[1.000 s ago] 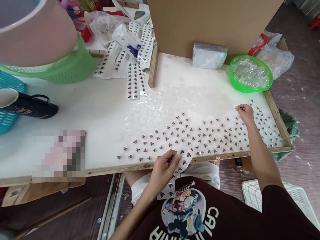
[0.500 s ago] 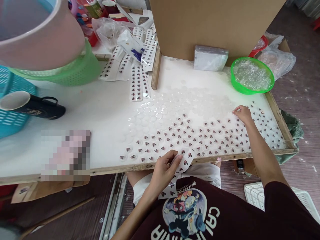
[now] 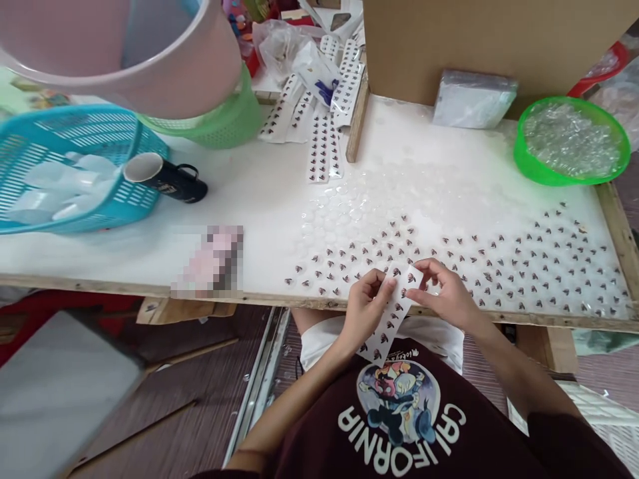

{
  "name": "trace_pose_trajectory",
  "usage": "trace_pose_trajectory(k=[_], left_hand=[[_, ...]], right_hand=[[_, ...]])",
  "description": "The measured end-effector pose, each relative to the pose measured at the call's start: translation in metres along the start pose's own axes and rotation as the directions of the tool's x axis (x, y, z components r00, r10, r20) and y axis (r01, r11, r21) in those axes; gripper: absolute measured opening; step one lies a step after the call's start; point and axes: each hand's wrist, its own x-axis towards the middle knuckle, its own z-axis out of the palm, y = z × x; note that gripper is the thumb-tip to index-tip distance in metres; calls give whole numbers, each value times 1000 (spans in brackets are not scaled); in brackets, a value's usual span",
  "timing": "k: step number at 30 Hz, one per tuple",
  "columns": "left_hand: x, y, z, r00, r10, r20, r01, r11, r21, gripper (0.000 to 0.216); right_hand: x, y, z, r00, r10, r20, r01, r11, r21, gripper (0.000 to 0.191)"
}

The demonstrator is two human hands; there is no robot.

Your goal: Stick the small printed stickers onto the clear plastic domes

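Observation:
A white strip of stickers [image 3: 392, 324], printed in rows with small dark-and-red pictures, hangs from my left hand [image 3: 367, 303], pinched between thumb and fingers near its upper end. My right hand [image 3: 444, 293] is at the strip's upper right edge. Its thumb lies on the strip and its fingers are bent behind the edge; whether a sticker is lifted there I cannot tell. Beyond both hands, many small clear round pieces [image 3: 327, 216] lie on the white tabletop [image 3: 264, 199]. Those nearer the front carry the same small pictures [image 3: 516, 279].
More sticker strips [image 3: 319, 150] lie at the back beside a wooden bar [image 3: 357, 126]. A green bowl [image 3: 522, 156] of clear pieces stands back right. On the left are a dark mug [image 3: 174, 183], a blue basket [image 3: 150, 133] and a pink tub [image 3: 210, 73]. A wooden rim [image 3: 559, 322] edges the table.
My right hand has come back from the pictured pieces at the right to the sticker strip in my left hand. The view has shifted left.

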Motion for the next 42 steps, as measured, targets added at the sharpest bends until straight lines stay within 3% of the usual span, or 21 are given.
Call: trace_pose_trajectory(k=[3, 7, 12, 17, 20, 24, 28, 30, 32, 35, 37, 39, 42], left_hand=[[0, 3, -4, 998, 41, 45, -43, 999, 24, 33], [3, 5, -8, 994, 94, 47, -94, 996, -3, 29], [6, 2, -6, 997, 75, 20, -75, 997, -1, 31], [5, -1, -6, 998, 69, 0, -69, 995, 73, 34], [4, -1, -4, 996, 89, -3, -88, 988, 123, 34], [3, 0, 1, 993, 114, 44, -120, 974, 190, 34], [5, -1, 1, 984, 125, 128, -155, 952, 264, 29], [6, -1, -1, 978, 130, 165, -175, 939, 295, 27], [5, -1, -4, 977, 118, 177, -170, 933, 316, 27], [2, -3, -9, 982, 77, 170, -129, 940, 316, 30], [0, -5, -12, 985, 62, 163, -109, 947, 302, 31], [-1, -7, -13, 985, 59, 159, -104, 952, 289, 31], [-2, -6, -12, 986, 66, 154, -108, 954, 280, 30]], right_hand=[[-2, -8, 20, 999, 14, 40, -17, 997, 73, 24], [0, -5, 16, 988, 31, 148, -42, 997, 68, 28], [-3, -6, 15, 997, -61, -37, 62, 998, 9, 16], [-6, -10, 10, 968, -218, -122, 214, 976, -43, 10], [-3, -9, 11, 952, -206, -226, 215, 976, 17, 6], [2, -6, 23, 983, -131, -126, 149, 978, 146, 33], [5, -5, 25, 974, -148, -171, 186, 954, 235, 31], [10, 0, 5, 957, -168, -237, 223, 947, 230, 33], [23, 14, -37, 909, -171, -380, 247, 956, 159, 36], [53, 57, -127, 740, -153, -655, 170, 985, -39, 49], [73, 93, -186, 658, -80, -749, 40, 997, -72, 52], [88, 125, -228, 643, 35, -765, -108, 993, -46, 55], [96, 155, -255, 675, 105, -730, -215, 975, -59, 57]])
